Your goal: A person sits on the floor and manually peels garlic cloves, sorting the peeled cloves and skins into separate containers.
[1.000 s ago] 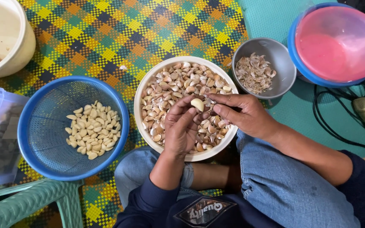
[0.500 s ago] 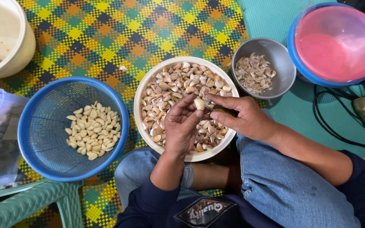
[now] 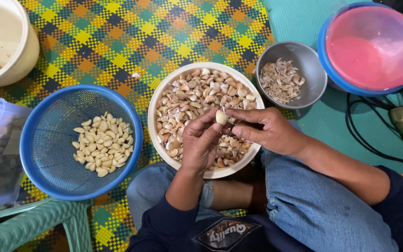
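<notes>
Garlic is the matter of this moment: one pale garlic clove (image 3: 220, 116) is pinched between the fingertips of the left hand (image 3: 200, 143), and it sits just above the white bowl (image 3: 157, 95), over the middle of it. The left hand comes up from below, its fingers are closed on the clove. The right hand (image 3: 266, 130) comes from the right side and its fingers are closed together at the clove too; something thin seems to show between them and the clove, but I cannot tell what it is. The white bowl is full of unpeeled cloves (image 3: 197, 95) with brownish skins. To the left of it stands a blue strainer basket (image 3: 47, 140), and inside this basket lies a small heap of peeled cloves (image 3: 102, 144), cream in colour. To the upper right of the white bowl, just beside it, is a grey metal bowl (image 3: 311, 70) which holds dry garlic skins (image 3: 281, 80). Further to the right is a blue bowl with a pink lid (image 3: 371, 46). All stands on a woven mat (image 3: 117, 42) with checks of green, yellow and orange. The person sits with the legs in blue jeans (image 3: 318, 205) under the arms.
</notes>
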